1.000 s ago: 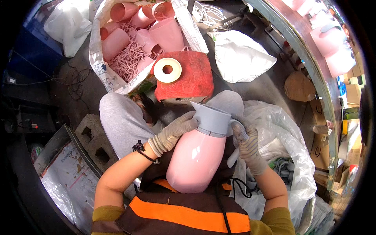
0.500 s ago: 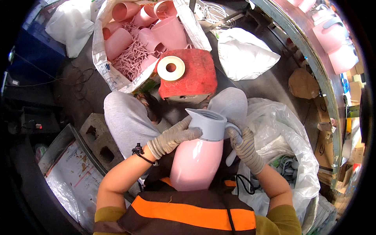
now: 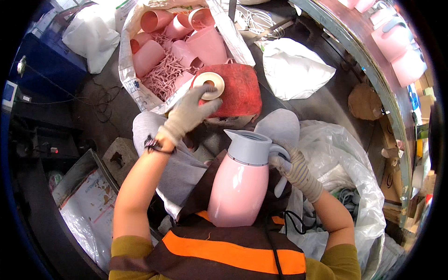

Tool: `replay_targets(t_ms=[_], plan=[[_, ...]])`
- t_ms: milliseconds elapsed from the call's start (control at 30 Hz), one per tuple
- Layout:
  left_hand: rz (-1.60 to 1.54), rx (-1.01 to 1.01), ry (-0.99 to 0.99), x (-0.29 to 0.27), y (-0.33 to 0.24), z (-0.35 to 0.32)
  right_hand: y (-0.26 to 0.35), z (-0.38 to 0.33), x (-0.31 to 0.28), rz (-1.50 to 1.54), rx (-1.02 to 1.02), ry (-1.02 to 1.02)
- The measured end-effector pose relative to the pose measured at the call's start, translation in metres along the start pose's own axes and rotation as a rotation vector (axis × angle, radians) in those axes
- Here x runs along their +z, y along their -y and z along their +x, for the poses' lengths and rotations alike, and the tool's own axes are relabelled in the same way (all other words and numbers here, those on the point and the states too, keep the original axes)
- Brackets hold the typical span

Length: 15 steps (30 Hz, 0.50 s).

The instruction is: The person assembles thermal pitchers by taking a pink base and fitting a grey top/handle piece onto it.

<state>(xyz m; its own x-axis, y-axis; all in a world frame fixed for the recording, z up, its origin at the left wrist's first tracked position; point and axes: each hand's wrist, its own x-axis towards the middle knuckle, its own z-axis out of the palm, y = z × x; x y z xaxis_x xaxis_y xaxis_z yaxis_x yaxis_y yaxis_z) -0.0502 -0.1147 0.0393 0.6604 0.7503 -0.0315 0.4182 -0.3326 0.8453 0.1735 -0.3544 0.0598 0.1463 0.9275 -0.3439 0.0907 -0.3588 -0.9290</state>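
A pink thermos jug (image 3: 239, 191) with a grey spouted collar (image 3: 248, 147) stands slightly tilted against my apron, between my legs. My right hand (image 3: 298, 170), in a striped work glove, is closed round its grey handle (image 3: 280, 154). The handle's long lower end hangs free of the body. My left hand (image 3: 189, 112), gloved too, is stretched forward to a flat cream ring (image 3: 216, 79) that looks like a roll of tape. Its fingertips lie over the ring's near left side and hole, with the thumb spread apart. The ring rests on a red cloth-covered block (image 3: 240, 88).
A white sack (image 3: 127, 60) beyond holds pink jug bodies and pink strips. At my right stands a clear plastic bag (image 3: 336, 140) with grey parts. A concrete block (image 3: 119, 156) lies at left. Finished-looking pink jugs (image 3: 394, 39) stand on the bench at far right.
My left hand has let go of the jug's collar and moved forward to the cream ring. My right hand still holds the handle. The whole view has shifted slightly.
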Motion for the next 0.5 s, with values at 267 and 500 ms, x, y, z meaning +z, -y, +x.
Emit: replay_targets(t_ms=[267,500], plan=[[0.732,-0.195,-0.106,0.032,0.040,0.040,0.000,0.004,-0.012,-0.031,0.025,0.124],[-0.650,-0.410,0.103,0.018,0.011,-0.066,-0.016,-0.006,-0.019,0.140,0.052,0.029]])
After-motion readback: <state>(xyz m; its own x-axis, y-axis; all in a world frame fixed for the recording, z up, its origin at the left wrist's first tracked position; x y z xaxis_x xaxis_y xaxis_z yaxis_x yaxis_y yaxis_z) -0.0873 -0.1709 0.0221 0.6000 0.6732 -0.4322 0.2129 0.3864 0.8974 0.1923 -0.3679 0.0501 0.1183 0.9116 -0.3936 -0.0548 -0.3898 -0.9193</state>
